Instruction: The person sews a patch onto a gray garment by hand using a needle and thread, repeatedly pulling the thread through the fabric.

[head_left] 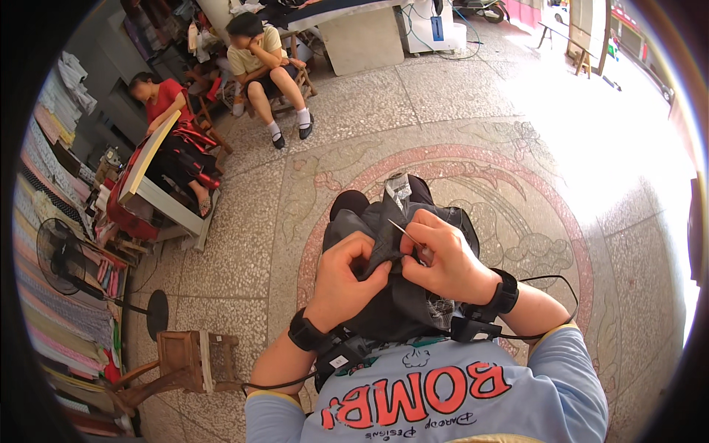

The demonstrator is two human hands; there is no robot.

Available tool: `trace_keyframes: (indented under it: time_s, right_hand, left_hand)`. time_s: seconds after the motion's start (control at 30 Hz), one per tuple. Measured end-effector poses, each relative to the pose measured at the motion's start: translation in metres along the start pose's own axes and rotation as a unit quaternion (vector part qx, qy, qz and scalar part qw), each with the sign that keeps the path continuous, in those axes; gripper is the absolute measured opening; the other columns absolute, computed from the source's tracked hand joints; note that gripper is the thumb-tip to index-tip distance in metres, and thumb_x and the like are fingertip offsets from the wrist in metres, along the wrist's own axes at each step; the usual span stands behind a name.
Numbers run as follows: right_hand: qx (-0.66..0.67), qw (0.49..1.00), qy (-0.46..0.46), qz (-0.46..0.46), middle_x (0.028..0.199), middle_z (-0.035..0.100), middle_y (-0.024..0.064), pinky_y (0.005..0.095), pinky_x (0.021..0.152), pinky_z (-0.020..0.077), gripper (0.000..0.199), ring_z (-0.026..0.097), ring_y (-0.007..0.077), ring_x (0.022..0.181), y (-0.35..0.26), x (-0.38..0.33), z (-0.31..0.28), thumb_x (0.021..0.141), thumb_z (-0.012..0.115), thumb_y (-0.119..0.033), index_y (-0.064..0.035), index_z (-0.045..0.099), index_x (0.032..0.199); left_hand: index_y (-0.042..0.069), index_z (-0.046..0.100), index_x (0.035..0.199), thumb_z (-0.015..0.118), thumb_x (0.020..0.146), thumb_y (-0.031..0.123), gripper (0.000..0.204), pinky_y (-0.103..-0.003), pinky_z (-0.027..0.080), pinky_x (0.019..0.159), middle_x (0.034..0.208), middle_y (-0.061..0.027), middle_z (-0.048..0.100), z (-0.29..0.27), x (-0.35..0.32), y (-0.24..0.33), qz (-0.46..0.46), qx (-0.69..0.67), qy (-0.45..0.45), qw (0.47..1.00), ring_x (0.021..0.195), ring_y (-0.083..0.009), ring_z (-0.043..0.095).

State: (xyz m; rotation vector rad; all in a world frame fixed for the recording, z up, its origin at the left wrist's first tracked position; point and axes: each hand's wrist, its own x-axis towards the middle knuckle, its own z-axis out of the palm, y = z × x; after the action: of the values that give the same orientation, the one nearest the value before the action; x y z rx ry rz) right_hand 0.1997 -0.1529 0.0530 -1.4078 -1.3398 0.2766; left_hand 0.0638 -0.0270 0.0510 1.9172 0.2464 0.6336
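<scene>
A dark grey garment [384,306] lies bunched across my lap, with a pale printed patch [399,190] at its far end. My left hand [351,275] is closed, pinching a fold of the grey cloth between thumb and fingers. Close beside it, my right hand [445,252] is closed around a thin pointed metal tool [406,234]. The tool's slim tip points up and to the left over the cloth; its handle is mostly hidden in the fingers, so its exact kind is unclear. My right thumb tip is at the cloth's edge, near the left fingertips.
A wooden stool [179,362] stands at my left, by a black fan [63,255] and shelves of folded fabric [63,325]. Ahead to the left, one person sits at a sewing table [151,159] and another on a chair [304,87]. Patterned stone floor [517,192] surrounds me.
</scene>
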Motion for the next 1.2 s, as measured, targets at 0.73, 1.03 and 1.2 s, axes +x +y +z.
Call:
trace_keyframes:
  time_s: [0.73, 1.03, 1.2]
  right_hand:
    - [0.025, 0.995, -0.081, 0.060, 0.072, 0.048, 0.0069, 0.0264, 0.055, 0.0397, 0.015, 0.047, 0.0149, 0.061, -0.009, -0.006, -0.023, 0.079, 0.059, -0.010, -0.0009, 0.053, 0.089]
    - [0.007, 0.984, -0.178, -0.009, 0.073, 0.058, 0.0144, 0.0355, 0.057, 0.0471, 0.020, 0.059, 0.0312, 0.064, -0.027, -0.027, -0.031, 0.086, 0.053, -0.011, -0.0005, 0.056, 0.103]
    - [-0.004, 0.970, -0.239, -0.052, 0.073, 0.057, 0.0121, 0.0364, 0.053, 0.0474, 0.024, 0.059, 0.0305, 0.061, -0.033, -0.031, -0.037, 0.084, 0.056, -0.017, -0.0028, 0.055, 0.104]
  left_hand:
    - [-0.001, 0.053, 0.072, 0.058, 0.085, 0.015, 0.022, -0.021, 0.029, 0.048, 0.058, 0.0034, 0.043, 0.000, 0.008, 0.009, -0.107, 0.013, -0.084, 0.991, 0.057, -0.0015, 0.035]
    - [-0.002, 0.051, 0.067, 0.059, 0.083, 0.016, 0.025, -0.023, 0.029, 0.045, 0.053, 0.0010, 0.041, 0.007, 0.012, 0.013, -0.108, 0.040, -0.096, 0.989, 0.053, -0.0028, 0.034]
    - [-0.002, 0.051, 0.067, 0.059, 0.083, 0.015, 0.025, -0.024, 0.028, 0.045, 0.053, 0.0011, 0.041, 0.002, 0.015, 0.012, -0.106, 0.053, -0.097, 0.988, 0.053, -0.0029, 0.034]
